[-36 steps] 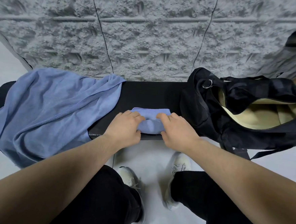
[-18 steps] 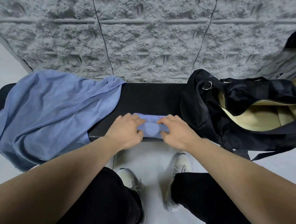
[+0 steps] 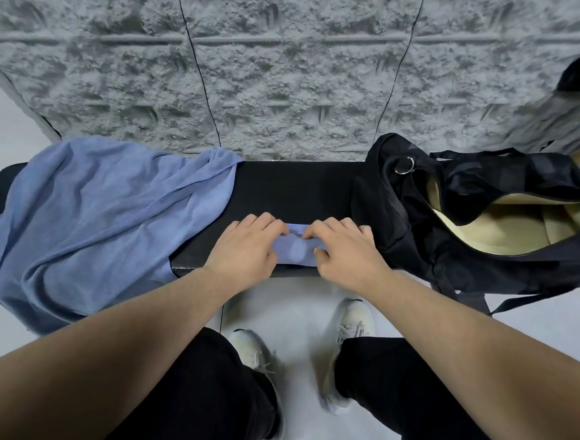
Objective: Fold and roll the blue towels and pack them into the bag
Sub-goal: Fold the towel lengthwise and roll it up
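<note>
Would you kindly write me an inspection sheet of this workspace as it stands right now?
Surface: long black padded bench, bare in the middle.
Job's things: small rolled blue towel at the bench's near edge; large loose blue towel draped over the bench's left end, hanging off the front; open black fabric bag with cream lining on the right end.
Clutter: nothing seen.
Hands: left hand and right hand both curl their fingers over the rolled towel, one at each end.
Cables: two thin black lines run down the wall; whether cables or seams, I cannot tell.
Surroundings: rough grey textured wall behind; pale floor; white sneakers below.
</note>
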Action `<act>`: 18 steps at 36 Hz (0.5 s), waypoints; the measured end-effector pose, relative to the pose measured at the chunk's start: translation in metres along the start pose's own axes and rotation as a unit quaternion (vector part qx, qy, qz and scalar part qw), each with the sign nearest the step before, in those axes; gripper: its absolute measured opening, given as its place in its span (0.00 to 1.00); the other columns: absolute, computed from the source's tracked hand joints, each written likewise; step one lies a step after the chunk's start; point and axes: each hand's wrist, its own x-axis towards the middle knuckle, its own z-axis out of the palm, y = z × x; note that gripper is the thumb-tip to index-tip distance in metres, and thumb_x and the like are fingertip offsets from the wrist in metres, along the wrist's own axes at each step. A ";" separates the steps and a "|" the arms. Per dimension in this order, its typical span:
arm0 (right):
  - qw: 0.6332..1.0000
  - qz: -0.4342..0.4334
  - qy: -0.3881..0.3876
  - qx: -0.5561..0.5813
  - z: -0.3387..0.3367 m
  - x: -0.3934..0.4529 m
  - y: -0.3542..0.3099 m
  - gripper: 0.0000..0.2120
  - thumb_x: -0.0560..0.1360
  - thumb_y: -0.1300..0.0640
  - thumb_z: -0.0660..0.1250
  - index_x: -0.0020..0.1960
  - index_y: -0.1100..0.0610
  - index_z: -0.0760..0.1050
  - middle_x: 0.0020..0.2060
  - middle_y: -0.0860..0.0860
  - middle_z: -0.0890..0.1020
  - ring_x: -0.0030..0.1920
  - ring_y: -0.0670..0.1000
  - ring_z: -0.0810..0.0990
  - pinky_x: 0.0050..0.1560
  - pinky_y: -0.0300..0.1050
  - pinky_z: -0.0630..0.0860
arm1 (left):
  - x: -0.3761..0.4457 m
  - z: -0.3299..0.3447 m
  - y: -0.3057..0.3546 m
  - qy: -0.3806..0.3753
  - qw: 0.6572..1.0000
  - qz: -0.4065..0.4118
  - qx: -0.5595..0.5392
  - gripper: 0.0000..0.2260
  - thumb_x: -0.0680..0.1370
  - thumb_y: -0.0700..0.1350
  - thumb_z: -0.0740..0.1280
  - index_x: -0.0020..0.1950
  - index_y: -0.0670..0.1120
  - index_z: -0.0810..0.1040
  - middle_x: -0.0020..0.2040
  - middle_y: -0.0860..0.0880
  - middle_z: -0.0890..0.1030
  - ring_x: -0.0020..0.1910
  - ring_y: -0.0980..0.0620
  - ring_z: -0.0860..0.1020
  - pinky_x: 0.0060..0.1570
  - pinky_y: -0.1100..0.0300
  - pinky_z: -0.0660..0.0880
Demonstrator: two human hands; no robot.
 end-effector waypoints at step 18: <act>0.984 -0.078 0.130 -0.088 0.012 -0.002 0.002 0.10 0.72 0.58 0.62 0.46 0.51 0.82 0.39 0.48 0.80 0.38 0.54 0.77 0.34 0.46 0.73 | 0.002 0.003 -0.002 0.052 0.998 0.011 0.026 0.08 0.66 0.35 0.68 0.41 0.46 0.80 0.34 0.49 0.75 0.32 0.46 0.72 0.30 0.54 0.72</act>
